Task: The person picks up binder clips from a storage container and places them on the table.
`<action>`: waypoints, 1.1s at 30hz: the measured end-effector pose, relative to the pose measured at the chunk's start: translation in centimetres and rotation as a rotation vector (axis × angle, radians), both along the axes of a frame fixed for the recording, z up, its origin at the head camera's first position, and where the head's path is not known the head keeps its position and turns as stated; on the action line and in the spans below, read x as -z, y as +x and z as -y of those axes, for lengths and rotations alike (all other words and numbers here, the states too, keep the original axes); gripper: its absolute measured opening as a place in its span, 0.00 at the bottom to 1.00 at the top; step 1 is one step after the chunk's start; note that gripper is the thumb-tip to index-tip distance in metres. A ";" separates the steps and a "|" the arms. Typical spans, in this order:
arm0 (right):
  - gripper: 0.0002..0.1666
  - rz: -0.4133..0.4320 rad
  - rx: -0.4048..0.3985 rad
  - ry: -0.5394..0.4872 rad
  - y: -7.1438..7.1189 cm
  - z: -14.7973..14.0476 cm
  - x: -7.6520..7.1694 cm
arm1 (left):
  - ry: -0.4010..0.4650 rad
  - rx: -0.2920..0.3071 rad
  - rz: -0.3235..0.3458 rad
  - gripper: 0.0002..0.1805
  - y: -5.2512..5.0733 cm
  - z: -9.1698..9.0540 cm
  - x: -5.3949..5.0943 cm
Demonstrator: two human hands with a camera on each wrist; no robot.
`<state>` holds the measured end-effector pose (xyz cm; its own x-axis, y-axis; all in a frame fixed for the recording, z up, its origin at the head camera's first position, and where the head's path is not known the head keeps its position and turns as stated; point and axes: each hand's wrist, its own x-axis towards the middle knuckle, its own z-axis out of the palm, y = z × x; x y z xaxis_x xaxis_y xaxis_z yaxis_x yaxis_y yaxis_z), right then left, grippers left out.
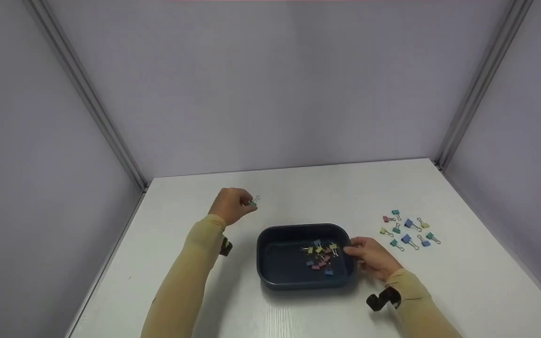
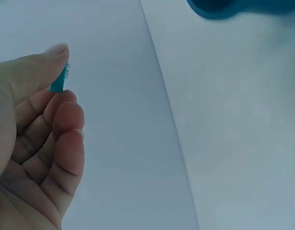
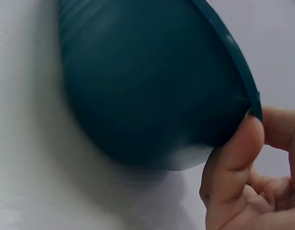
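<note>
Looking at the left grip (image 1: 231, 206), we see it nearly closed, with a small teal binder clip (image 1: 253, 203) pinched between the thumb (image 2: 34, 69) and the forefinger. The other fingers curl loosely toward the palm below the pinch. In the head view we see the clip's wire handle poking out beyond the fingertips, away from the palm. At the clip's edge, the left wrist view shows a small pale detail, too small for us to tell whether it is lettering.

We find the right grip (image 1: 373, 257) pinching the end of a dark blue tray (image 1: 304, 285), opened only as far as the rim is thick, with the thumb on one face and fingers on the other. From that view we cannot tell whether this end is lifted off the desk (image 1: 132, 267).

The tray lies between the two grips, apart from the left one and nearer the person. Inside it, close to the right grip, we see a loose pile of yellow, blue and pink clips (image 1: 319, 250). Beyond the right grip and out to its right, more clips (image 1: 406, 239) in teal, blue, yellow and pink lie scattered on the desk. Behind each grip we note a black wrist camera (image 1: 384, 298) against a tan sleeve (image 1: 181, 277).
</note>
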<state>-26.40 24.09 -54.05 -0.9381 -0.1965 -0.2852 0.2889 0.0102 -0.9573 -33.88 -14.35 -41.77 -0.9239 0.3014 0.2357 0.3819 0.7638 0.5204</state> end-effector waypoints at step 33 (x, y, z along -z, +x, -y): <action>0.23 0.017 0.020 0.037 0.2 0.7 -0.1 | -0.021 -0.443 0.292 0.18 1.9 17.2 9.1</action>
